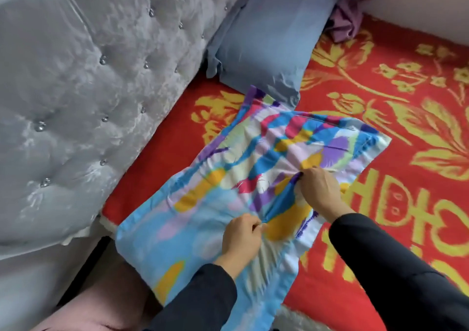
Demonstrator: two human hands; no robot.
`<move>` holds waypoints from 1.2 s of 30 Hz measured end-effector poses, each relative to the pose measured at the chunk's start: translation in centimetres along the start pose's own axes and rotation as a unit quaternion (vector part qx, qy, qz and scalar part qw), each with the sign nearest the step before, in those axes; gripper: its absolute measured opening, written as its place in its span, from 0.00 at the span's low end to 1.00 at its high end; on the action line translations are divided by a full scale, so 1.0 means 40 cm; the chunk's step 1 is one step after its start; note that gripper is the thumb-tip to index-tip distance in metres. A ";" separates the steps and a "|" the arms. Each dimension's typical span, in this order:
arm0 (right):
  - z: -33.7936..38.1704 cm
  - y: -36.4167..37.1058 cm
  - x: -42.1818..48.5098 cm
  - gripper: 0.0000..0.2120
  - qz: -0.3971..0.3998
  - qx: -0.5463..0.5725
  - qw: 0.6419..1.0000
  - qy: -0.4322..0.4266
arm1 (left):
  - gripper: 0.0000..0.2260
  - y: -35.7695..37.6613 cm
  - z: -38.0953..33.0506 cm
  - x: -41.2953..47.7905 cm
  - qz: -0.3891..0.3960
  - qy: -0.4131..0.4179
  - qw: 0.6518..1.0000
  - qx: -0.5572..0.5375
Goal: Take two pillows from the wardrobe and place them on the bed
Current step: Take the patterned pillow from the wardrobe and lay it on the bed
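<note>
A multicoloured pillow (228,178) with blue, yellow, purple and pink patches lies on the bed (406,153), its near-left corner hanging over the bed's edge. My left hand (241,239) pinches a fold of its cover near the middle. My right hand (319,191) grips the same bunched fold further up. A plain blue-grey pillow (274,33) leans against the headboard just beyond the colourful one. Both my arms are in dark sleeves.
A grey tufted headboard (88,89) with crystal buttons fills the left. The bed wears a red blanket with yellow flowers. Purple cloth (347,21) is bunched behind the blue-grey pillow. A pale wall (418,3) rises at the top right.
</note>
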State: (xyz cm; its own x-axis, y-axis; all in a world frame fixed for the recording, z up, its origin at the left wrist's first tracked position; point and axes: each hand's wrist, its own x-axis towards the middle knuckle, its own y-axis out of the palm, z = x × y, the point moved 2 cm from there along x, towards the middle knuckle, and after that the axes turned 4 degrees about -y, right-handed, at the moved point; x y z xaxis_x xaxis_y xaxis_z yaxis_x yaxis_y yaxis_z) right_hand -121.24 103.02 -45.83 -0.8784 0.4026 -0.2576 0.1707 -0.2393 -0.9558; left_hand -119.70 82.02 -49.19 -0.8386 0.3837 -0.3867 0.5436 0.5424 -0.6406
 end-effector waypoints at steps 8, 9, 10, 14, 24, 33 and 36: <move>-0.075 0.143 -0.099 0.11 0.001 0.215 0.956 0.198 | 0.10 -0.027 0.118 0.130 0.085 -0.061 0.994 -0.016; -0.067 0.166 -0.123 0.06 0.005 0.236 0.948 0.213 | 0.15 -0.050 0.145 0.156 0.059 -0.060 0.996 0.014; -0.058 0.196 -0.144 0.06 0.012 0.253 0.941 0.223 | 0.18 -0.073 0.169 0.182 0.038 -0.057 0.997 0.045; -0.022 0.303 -0.216 0.32 0.067 0.290 0.911 0.286 | 0.28 -0.147 0.253 0.280 -0.005 -0.084 0.992 0.096; 0.026 0.471 -0.271 0.22 0.088 0.370 0.808 0.450 | 0.43 -0.115 0.365 0.397 0.029 -0.140 0.980 0.139; 0.064 0.439 -0.262 0.21 0.019 0.397 0.812 0.428 | 0.28 -0.129 0.325 0.386 -0.064 -0.128 0.979 0.146; 0.092 0.391 -0.275 0.20 -0.028 0.421 0.801 0.425 | 0.26 -0.150 0.287 0.358 -0.088 -0.116 0.981 0.129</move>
State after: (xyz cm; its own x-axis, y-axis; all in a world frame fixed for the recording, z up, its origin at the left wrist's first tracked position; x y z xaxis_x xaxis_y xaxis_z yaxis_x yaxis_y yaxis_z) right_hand -110.54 91.59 -57.42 -0.1910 0.8045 -0.5624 -0.5345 -0.5658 -0.6278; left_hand -135.39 75.70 -58.51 -0.9203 0.1055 -0.3766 0.3880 0.3668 -0.8455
